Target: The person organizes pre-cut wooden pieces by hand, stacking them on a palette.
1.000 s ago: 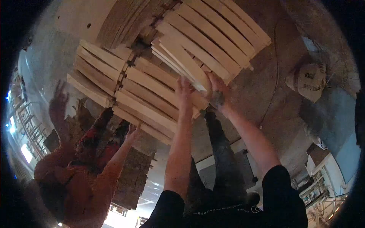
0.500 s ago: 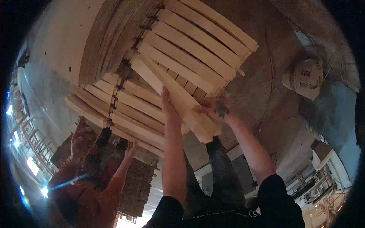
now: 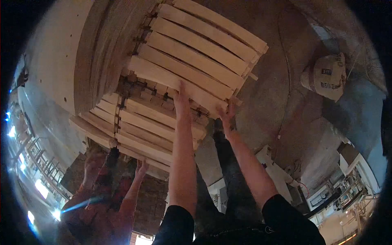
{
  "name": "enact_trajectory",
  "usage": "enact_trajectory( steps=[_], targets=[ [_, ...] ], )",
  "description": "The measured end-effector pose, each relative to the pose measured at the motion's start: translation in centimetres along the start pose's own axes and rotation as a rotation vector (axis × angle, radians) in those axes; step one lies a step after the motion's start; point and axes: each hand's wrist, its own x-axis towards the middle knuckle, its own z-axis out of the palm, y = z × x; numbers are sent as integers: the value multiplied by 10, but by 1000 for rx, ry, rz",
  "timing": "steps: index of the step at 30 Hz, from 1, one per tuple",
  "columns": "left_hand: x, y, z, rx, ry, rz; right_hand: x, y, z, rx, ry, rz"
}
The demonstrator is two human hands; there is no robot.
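Board (image 3: pixel 201 97) lies along the near edge of the upper stack (image 3: pixel 192 57), its right end at the near right corner. Left hand (image 3: pixel 182 97) appears open, fingers laid against the board; right hand (image 3: pixel 228 115) is at the right end, and whether it grips cannot be told. Recommended handling: apply even pressure at both points, hold the board parallel to the stack's edge, keep fingers from beneath. One container noted: a printed sack (image 3: pixel 326 76), well right of the stack; contents not visible.

The upper planks (image 3: pixel 197 57) lie between layered boards (image 3: pixel 100 53), left, and a sack (image 3: pixel 325 77), right; lower planks (image 3: pixel 147 122) lie nearer.
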Motion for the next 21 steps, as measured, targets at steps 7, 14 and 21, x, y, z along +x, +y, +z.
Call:
enact_trajectory(
  steps=[7,14,21],
  targets=[
    [3,-16,-4,-156,47,48,-19,-19,7,356,-119,360],
    [23,-25,-24,-259,-68,31,-10,0,26,-60,55,24],
    [8,-15,-12,-311,-35,17,-2,-27,15,197,-52,109]
  ],
)
